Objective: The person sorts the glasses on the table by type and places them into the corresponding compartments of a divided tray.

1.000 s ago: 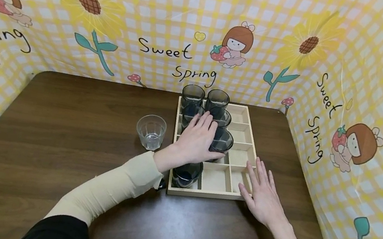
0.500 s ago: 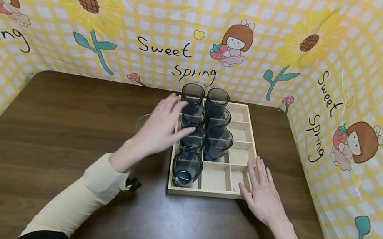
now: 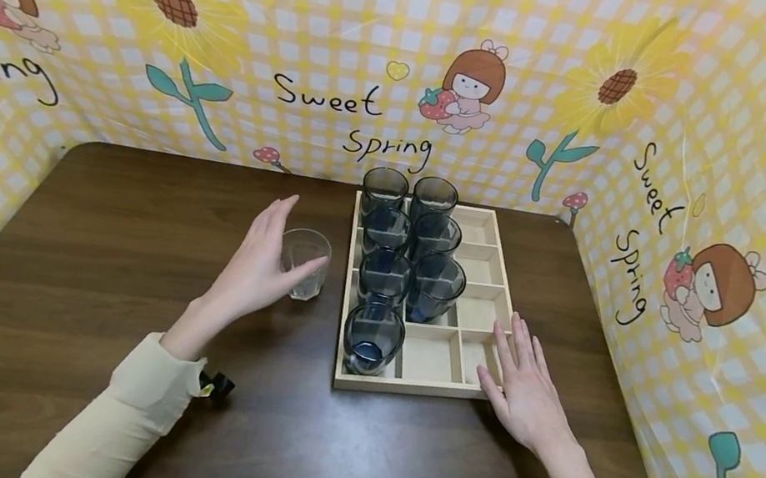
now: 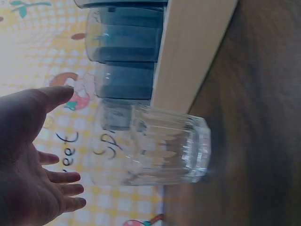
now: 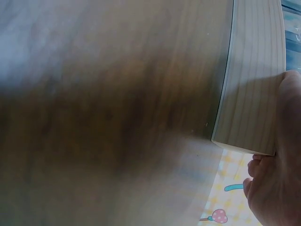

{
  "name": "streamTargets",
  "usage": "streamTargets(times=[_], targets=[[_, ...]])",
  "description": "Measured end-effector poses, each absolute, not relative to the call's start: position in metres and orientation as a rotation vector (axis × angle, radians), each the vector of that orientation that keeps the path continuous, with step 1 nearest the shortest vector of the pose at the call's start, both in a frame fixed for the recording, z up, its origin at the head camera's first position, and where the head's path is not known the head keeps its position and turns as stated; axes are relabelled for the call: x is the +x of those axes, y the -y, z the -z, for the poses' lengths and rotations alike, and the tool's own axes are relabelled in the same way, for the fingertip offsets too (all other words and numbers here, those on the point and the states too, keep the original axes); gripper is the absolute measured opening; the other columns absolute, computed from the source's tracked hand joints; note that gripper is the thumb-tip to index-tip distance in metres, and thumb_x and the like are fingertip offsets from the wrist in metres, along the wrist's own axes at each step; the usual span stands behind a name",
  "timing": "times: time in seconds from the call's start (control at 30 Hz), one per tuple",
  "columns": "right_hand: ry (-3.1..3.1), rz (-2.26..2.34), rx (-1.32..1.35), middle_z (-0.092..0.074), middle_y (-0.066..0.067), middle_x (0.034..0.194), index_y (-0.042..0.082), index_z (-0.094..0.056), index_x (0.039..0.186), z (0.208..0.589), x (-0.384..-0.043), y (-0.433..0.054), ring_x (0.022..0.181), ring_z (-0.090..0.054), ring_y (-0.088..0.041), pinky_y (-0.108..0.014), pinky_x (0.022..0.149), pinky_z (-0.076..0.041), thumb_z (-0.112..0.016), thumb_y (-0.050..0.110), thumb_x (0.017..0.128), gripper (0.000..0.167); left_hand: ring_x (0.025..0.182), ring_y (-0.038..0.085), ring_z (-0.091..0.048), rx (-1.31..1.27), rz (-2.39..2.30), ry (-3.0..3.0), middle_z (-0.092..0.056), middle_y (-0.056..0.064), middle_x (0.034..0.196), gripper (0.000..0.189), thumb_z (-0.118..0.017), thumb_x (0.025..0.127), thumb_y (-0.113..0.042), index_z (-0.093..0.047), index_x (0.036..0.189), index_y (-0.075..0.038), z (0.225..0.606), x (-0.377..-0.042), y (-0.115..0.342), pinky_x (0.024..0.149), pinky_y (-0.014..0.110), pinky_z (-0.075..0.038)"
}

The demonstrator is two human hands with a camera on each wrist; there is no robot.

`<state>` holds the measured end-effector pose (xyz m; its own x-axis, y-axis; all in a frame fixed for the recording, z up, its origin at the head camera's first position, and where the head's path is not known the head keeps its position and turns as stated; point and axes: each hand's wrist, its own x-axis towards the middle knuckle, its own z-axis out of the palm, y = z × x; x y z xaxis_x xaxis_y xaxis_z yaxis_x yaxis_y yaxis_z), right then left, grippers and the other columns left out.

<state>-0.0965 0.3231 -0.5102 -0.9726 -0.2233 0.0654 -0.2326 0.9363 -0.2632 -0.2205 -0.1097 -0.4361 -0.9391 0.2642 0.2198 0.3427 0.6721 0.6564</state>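
Observation:
A clear drinking glass (image 3: 309,282) stands upright on the table, left of a wooden compartment tray (image 3: 429,391). My left hand (image 3: 255,268) is at its left side, thumb and fingers spread apart; in the left wrist view the hand is in front of the clear glass (image 4: 169,150) and holds nothing. My right hand (image 3: 528,390) rests with straight fingers on the tray's front right corner. Several smoky dark glasses fill the tray's left column, from the back glass (image 3: 385,189) to the front glass (image 3: 374,339). More stand in the second column, such as the one nearest the front (image 3: 437,286).
The tray's right column and the front middle compartment (image 3: 432,355) hold no glasses. Brown wooden table (image 3: 107,252) surrounds the tray. A yellow checked cloth (image 3: 340,37) with printed flowers and figures rises behind the table and along its sides.
My left hand has moved left from above the tray's glasses to the clear glass. A smoky glass once under that hand now shows in the left column. The right hand stays put.

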Motion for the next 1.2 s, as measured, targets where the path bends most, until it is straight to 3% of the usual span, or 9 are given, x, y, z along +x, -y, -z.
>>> streamTargets(times=[0.33, 0.53, 0.9, 1.2], targets=[[3.037, -0.447, 0.368, -0.014, -0.029, 0.182, 0.001, -0.027, 0.173, 0.511, -0.098, -0.323, 0.17, -0.018, -0.047, -0.068, 0.134, -0.02, -0.057, 0.037, 0.112, 0.077, 0.163, 0.048, -0.032, -0.33, 1.569, 2.742, -0.03, 0.031, 0.175, 0.114, -0.088, 0.095, -0.027, -0.01, 0.175, -0.002, 0.461, -0.223, 0.116, 0.131, 0.069, -0.03], [3.034, -0.463, 0.365, -0.014, -0.029, 0.182, 0.0, -0.028, 0.172, 0.511, -0.099, -0.323, 0.17, -0.019, -0.046, -0.069, 0.134, -0.02, -0.057, 0.037, 0.112, 0.077, 0.16, 0.046, -0.037, -0.273, 1.74, 2.715, -0.04, 0.028, 0.171, 0.114, -0.09, 0.092, -0.021, -0.013, 0.174, -0.005, 0.474, -0.222, 0.117, 0.131, 0.066, -0.031], [3.04, -0.498, 0.351, -0.013, -0.028, 0.183, 0.001, -0.027, 0.173, 0.51, -0.098, -0.323, 0.17, -0.017, -0.045, -0.068, 0.135, -0.018, -0.057, 0.038, 0.113, 0.077, 0.15, 0.042, -0.052, -0.172, 1.806, 2.579, -0.06, 0.027, 0.156, 0.093, -0.094, 0.086, -0.012, -0.039, 0.161, -0.004, 0.482, -0.223, 0.106, 0.125, 0.06, -0.039], [3.04, -0.499, 0.352, -0.014, -0.029, 0.182, 0.0, -0.028, 0.172, 0.509, -0.098, -0.322, 0.17, -0.018, -0.046, -0.07, 0.134, -0.019, -0.058, 0.036, 0.112, 0.076, 0.143, 0.037, -0.058, -0.114, 1.873, 2.424, -0.067, 0.024, 0.147, 0.088, -0.096, 0.083, -0.008, -0.049, 0.158, -0.004, 0.447, -0.231, 0.097, 0.125, 0.052, -0.039]])
